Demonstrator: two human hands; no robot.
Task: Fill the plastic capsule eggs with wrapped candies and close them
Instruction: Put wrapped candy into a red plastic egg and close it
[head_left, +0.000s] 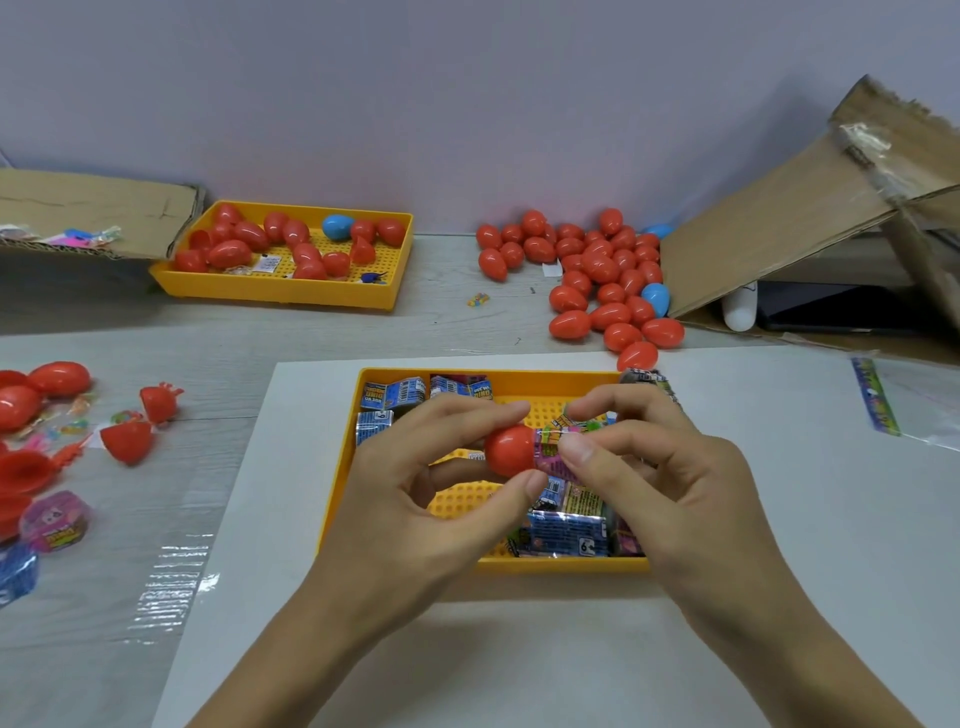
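Pale wood-grain desk (322, 332) against a plain lilac wall (467, 104), white sheet (519, 649) under a yellow tray (337, 493) of wrapped candies (566, 530). Above the tray, left hand (415, 499) pinching a red egg half (511, 449), right hand (670, 478) pinching a candy wrapper (558, 447) at its mouth. Closed red eggs (597, 280) heaped beside cardboard (779, 228) far right.

The left hand (441, 483) and right hand (654, 467) meet over the near tray (332, 499), which lies on a sheet of paper (779, 519) on the desk (130, 332). Between the hands sits an egg half (509, 449), with a wrapped candy (558, 447) just to its right. More wrapped candies (566, 532) lie in the tray beneath the hands. Beyond the hands to the left stands a far tray (270, 293) with eggs in it. Beyond to the right lies a heap of eggs (597, 270), beside a cardboard box (779, 218). Far left of the hands lie open egg halves (127, 441).
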